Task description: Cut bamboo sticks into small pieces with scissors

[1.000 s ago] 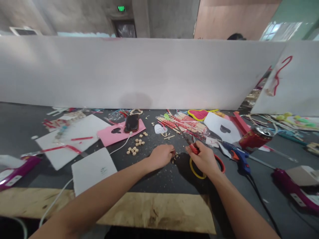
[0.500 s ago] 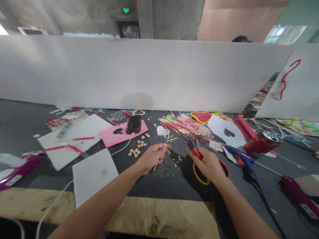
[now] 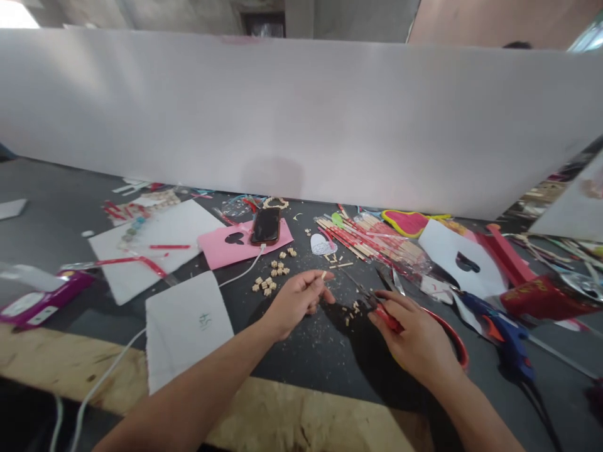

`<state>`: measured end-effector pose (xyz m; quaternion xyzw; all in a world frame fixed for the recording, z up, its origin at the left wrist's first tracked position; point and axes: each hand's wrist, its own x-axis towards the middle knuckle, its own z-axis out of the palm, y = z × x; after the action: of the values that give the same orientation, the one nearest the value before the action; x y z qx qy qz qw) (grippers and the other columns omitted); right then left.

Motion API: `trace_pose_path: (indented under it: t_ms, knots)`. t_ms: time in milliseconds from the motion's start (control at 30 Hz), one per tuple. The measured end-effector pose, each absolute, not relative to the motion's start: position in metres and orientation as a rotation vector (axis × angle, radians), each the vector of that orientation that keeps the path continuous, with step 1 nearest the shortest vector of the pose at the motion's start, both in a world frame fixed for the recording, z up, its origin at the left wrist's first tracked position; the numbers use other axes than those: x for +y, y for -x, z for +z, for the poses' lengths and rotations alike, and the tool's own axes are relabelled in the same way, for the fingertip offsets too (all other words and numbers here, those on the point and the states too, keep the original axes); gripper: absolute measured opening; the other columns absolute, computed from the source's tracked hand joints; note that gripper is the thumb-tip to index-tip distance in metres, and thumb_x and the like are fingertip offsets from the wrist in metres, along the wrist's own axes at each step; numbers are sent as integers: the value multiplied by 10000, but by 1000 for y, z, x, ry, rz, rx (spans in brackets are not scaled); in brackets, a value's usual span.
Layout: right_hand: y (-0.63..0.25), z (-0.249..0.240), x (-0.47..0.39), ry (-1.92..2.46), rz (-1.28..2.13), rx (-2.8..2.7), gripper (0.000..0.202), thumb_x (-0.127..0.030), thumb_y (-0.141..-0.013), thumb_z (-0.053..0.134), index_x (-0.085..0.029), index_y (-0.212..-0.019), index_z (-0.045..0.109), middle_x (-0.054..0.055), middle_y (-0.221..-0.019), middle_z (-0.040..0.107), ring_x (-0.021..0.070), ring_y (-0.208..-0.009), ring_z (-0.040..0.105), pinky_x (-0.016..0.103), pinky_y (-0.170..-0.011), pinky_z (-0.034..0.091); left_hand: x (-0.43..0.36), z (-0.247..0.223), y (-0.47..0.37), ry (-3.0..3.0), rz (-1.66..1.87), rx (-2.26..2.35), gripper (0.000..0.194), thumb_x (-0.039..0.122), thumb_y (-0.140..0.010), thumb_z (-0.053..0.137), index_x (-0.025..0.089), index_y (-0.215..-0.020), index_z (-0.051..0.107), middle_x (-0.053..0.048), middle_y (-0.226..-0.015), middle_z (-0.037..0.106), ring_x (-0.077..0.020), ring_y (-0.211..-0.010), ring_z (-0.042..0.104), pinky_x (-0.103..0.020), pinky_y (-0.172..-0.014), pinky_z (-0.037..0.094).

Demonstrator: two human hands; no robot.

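My left hand (image 3: 301, 298) is closed in a pinch, thumb against fingers, on a short pale piece of wooden stick (image 3: 324, 275). My right hand (image 3: 414, 329) grips pliers (image 3: 389, 317) with red handles, their dark jaws pointing toward the left hand but apart from it. Under and beside the right hand lie scissors with silver blades (image 3: 398, 282) and a large red loop handle (image 3: 455, 336). Between the hands, small cut wood bits (image 3: 351, 311) are scattered on the dark tabletop. Small clusters of wooden pieces (image 3: 271, 282) sit beyond the left wrist.
A phone (image 3: 266, 226) with a white cable lies on pink paper (image 3: 217, 251). Behind are red-patterned sticks (image 3: 346, 238) and a white heart cutout (image 3: 323, 245). At right are a blue glue gun (image 3: 511, 342) and red can (image 3: 549, 295); white sheets (image 3: 186, 323) lie left. A white panel (image 3: 282, 119) stands behind.
The view has tilted down and shifted left, so things appear farther right. Both hands keep their holds; the pliers sit lower, and the stick piece shows more clearly in the left fingers.
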<state>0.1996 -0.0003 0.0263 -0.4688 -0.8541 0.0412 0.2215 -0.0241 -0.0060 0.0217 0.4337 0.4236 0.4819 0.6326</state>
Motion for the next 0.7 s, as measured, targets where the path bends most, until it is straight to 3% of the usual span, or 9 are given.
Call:
trace_pose_path:
  t_ms: [167, 333, 467, 700]
  knots:
    - [-198, 26, -1, 1347, 55, -2310, 142, -356, -792, 491, -241, -739, 555, 28, -1032, 614, 162, -942, 564, 288, -779, 437, -7, 22, 24, -1143, 1022, 1108, 256, 381, -805, 458, 143, -895, 490, -39, -729, 621, -38, -436, 321, -184, -444, 264]
    - [-202, 29, 6, 1422, 194, -2230, 139, -360, -799, 483, -238, -822, 546, 39, -974, 615, 159, -895, 560, 271, -763, 414, -10, 18, 22, -1747, 864, 1329, 192, 309, -793, 471, 180, -818, 611, -25, -795, 632, -129, -704, 534, -230, -635, 390]
    - [-202, 31, 7, 1419, 242, -2255, 168, -384, -805, 461, -230, -772, 520, 53, -927, 602, 174, -867, 545, 277, -740, 395, -14, 15, 20, -2095, 733, 1333, 220, 260, -818, 431, 209, -854, 642, -34, -857, 623, -150, -822, 550, -250, -729, 403]
    - [-200, 33, 4, 1448, 182, -2305, 254, -410, -832, 394, -225, -660, 421, 18, -727, 544, 143, -704, 508, 242, -625, 349, -14, 8, 13, -2356, 565, 1469, 254, 265, -838, 400, 215, -881, 646, -41, -872, 606, -156, -844, 546, -260, -768, 412]
